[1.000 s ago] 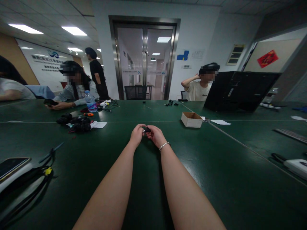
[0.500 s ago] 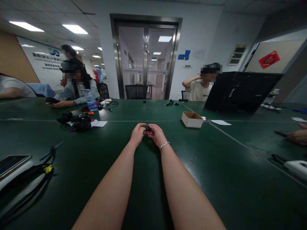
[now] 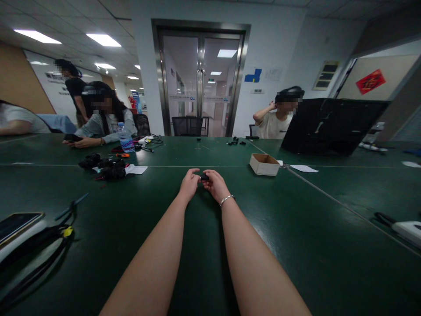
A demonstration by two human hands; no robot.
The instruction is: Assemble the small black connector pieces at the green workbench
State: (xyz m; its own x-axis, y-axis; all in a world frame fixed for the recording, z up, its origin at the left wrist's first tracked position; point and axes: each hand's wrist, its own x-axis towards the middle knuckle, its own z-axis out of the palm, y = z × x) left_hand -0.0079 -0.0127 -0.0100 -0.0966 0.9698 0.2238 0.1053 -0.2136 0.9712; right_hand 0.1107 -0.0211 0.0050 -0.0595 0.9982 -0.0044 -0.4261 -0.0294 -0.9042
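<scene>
My right hand (image 3: 215,184), with a silver bracelet at its wrist, is closed on a small black object (image 3: 204,177) held between thumb and fingers. My left hand (image 3: 190,184) meets it from the other side, its thumb and fingers pinched at the near end of the same object. A tiny pale bit shows between the two hands. The object's exact kind is too small and covered to make out. Both hands are just above the dark green table (image 3: 204,245), in front of me.
An open cardboard box (image 3: 264,166) stands right of my hands. To the left lie a black bundle (image 3: 112,169), white paper (image 3: 136,169) and a water bottle (image 3: 125,138). Nearer are a phone (image 3: 19,226) and cables (image 3: 62,245). A large black monitor (image 3: 332,125) stands back right; people sit around.
My hands stay almost where they were, still around the small black object. A person standing at the back left has moved left. The hand at the far right edge has gone from view.
</scene>
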